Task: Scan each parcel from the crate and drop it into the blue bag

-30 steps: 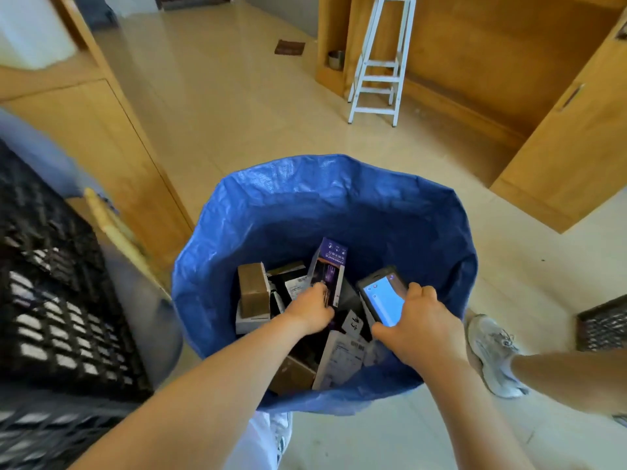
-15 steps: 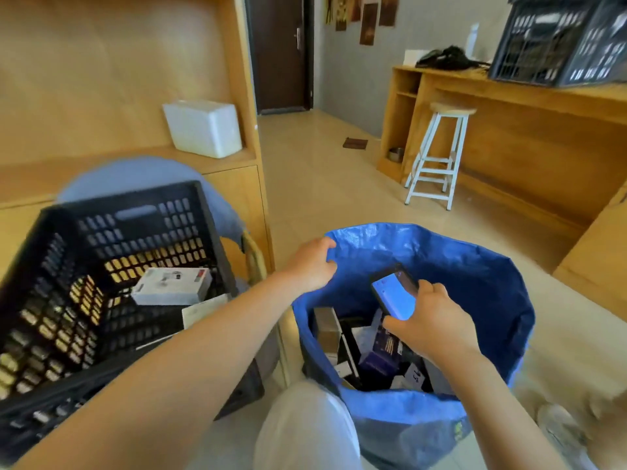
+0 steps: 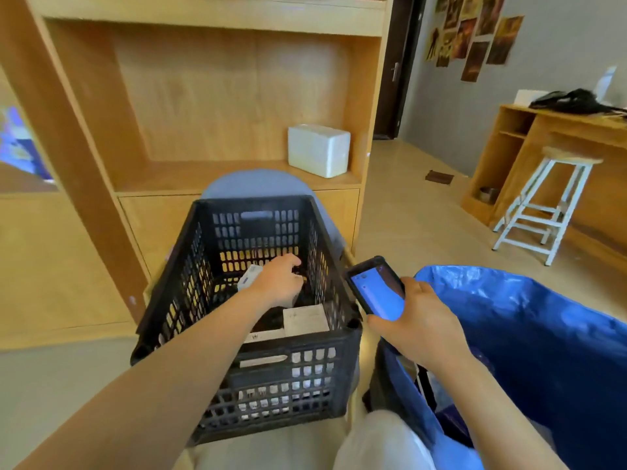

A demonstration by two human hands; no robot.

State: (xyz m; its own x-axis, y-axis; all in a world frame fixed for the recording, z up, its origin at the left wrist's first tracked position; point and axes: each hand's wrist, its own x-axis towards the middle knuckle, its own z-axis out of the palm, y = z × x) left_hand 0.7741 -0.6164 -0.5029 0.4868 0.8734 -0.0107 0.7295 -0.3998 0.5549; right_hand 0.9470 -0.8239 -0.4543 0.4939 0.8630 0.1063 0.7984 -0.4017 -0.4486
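The left hand (image 3: 279, 281) reaches down into the black crate (image 3: 244, 320), over its middle toward the far wall, fingers curled downward above a white parcel (image 3: 249, 280) whose corner shows just past the wrist on the left side. The hand covers most of that parcel, and whether the fingers actually grip it or only rest on it cannot be told. A second, flat white parcel (image 3: 305, 320) lies nearer the crate's near right corner, apart from the hand and untouched. The right hand (image 3: 412, 322) is outside the crate, just beyond its right wall, fingers and thumb wrapped around a handheld scanner (image 3: 375, 288) whose lit blue screen faces up. The blue bag (image 3: 529, 334) stands open to the right of the crate, its rim beside the right hand.
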